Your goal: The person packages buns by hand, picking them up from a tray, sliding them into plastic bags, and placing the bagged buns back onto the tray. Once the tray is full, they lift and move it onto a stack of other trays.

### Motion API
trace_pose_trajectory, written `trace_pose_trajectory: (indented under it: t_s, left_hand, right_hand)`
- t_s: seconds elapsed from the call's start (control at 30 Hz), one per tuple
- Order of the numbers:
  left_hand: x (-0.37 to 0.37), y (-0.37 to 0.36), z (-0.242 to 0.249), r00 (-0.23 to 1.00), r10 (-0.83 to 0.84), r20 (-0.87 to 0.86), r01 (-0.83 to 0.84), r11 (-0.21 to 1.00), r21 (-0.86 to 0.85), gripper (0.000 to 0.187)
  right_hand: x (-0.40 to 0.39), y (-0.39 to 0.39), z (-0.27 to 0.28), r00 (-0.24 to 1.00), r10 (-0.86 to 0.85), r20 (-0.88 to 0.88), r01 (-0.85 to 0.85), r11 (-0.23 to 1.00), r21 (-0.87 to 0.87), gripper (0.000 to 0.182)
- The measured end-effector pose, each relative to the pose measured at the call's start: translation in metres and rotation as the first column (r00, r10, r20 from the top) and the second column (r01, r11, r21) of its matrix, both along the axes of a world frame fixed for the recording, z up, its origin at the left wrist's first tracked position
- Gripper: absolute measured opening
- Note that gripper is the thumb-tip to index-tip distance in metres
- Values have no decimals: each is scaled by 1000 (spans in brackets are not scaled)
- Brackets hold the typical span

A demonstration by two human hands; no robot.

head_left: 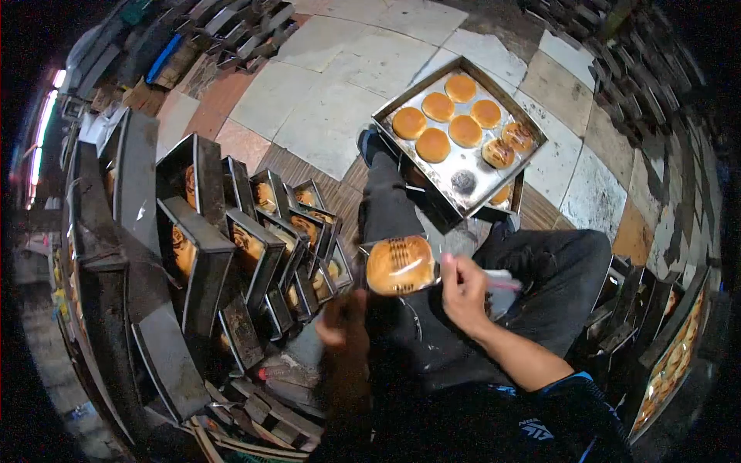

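A round golden bun in a clear plastic bag with dark print is held up over my lap. My right hand is closed at the bag's right edge, thumb and fingers pinched together. Lower left of the bun, my left hand is dark and smeared by motion, so its fingers cannot be made out. Beyond the bag, a metal tray holds several glossy buns. Two near its right side, such as the marked bun, show dark printed marks. A pale, pink-edged sheet lies beside my right wrist.
Stacked metal loaf tins with bread in them crowd the left side. More dark tins stand at the upper right. Another tray sits under the bun tray. A large tray of bread leans at the right, and worn tiles cover the floor.
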State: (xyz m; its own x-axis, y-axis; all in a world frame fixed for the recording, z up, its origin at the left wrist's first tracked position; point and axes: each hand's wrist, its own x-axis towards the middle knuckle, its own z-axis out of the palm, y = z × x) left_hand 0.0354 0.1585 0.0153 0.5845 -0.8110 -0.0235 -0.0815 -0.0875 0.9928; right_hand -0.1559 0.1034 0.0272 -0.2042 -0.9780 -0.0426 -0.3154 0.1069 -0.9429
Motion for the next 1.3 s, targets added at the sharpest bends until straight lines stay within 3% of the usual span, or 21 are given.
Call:
trace_pose_trajectory:
  t_s: [0.03,0.1,0.13,0.2,0.27,0.33,0.47,0.53,0.57,0.63,0.73,0.77,0.8,0.87,0.9,0.97,1.0,1.03,1.07,1.27,1.3]
  left_hand:
    - [2,17,-4,1000,-17,2,17,1000,16,19]
    - [5,36,-7,743,-190,642,212,976,43,24]
    - [3,40,-5,739,-201,643,223,974,49,24]
    - [-3,41,15,900,-32,434,105,984,-144,26]
    - [0,16,49,907,-74,414,107,993,-58,26]
    - [0,-25,73,945,-110,308,116,993,-1,25]
    - [4,-82,80,982,-189,-2,185,963,196,21]
    - [4,-92,74,993,-114,40,110,989,103,21]
    - [10,-89,66,991,-133,-15,134,982,135,22]
    - [9,-89,32,982,-188,-8,189,981,45,23]
    - [-36,-88,19,900,-396,180,396,917,38,15]
    - [-57,-88,11,835,-512,200,530,846,-48,13]
    - [-88,-85,38,834,-549,-58,552,831,60,11]
    - [-118,-90,29,645,-680,349,713,699,42,13]
    - [-126,-85,18,586,-709,393,724,676,140,12]
    - [-132,-70,-11,466,-797,384,758,584,291,11]
    - [-129,-66,-22,402,-851,339,790,509,342,11]
    - [-128,-65,-23,414,-845,338,808,512,290,12]
    - [-130,-65,-21,403,-848,345,814,504,288,12]
    - [-144,-63,6,465,-852,239,753,523,399,33]
    - [-141,-63,10,498,-761,415,727,628,278,33]
  right_hand:
    - [-5,15,-9,1000,-17,2,17,1000,16,30]
    - [-18,35,-23,979,197,55,-204,928,312,32]
    - [-28,36,-26,967,251,37,-251,923,290,32]
    - [-40,17,8,965,174,-198,-169,985,41,31]
    - [-42,-9,50,964,201,-176,-182,976,118,16]
    - [-25,-33,68,838,524,-149,-541,767,-344,27]
    - [-12,-61,42,705,694,-145,-709,691,-139,58]
    - [-27,-78,23,808,581,93,-585,811,21,63]
    - [-36,-87,1,897,442,22,-442,895,54,67]
    - [-57,-103,-29,906,-22,423,-184,879,440,66]
    - [-96,-138,-95,896,-240,374,30,872,488,45]
    - [-126,-146,-159,978,-136,159,72,931,358,48]
    - [-144,-147,-170,971,-99,-216,158,947,279,50]
    - [-175,-138,-178,647,174,-743,-5,975,224,44]
    - [-173,-132,-163,648,169,-743,-4,976,219,44]
    - [-168,-103,-107,767,584,-264,-336,717,610,28]
    - [-171,-78,-100,800,598,-54,-534,750,391,21]
    - [-165,-64,-66,780,622,71,-569,657,496,16]
    - [-163,-47,-45,740,660,126,-656,668,351,15]
    - [-147,3,8,815,504,-286,-493,862,115,8]
    - [-147,2,14,863,316,-394,-379,921,-90,8]
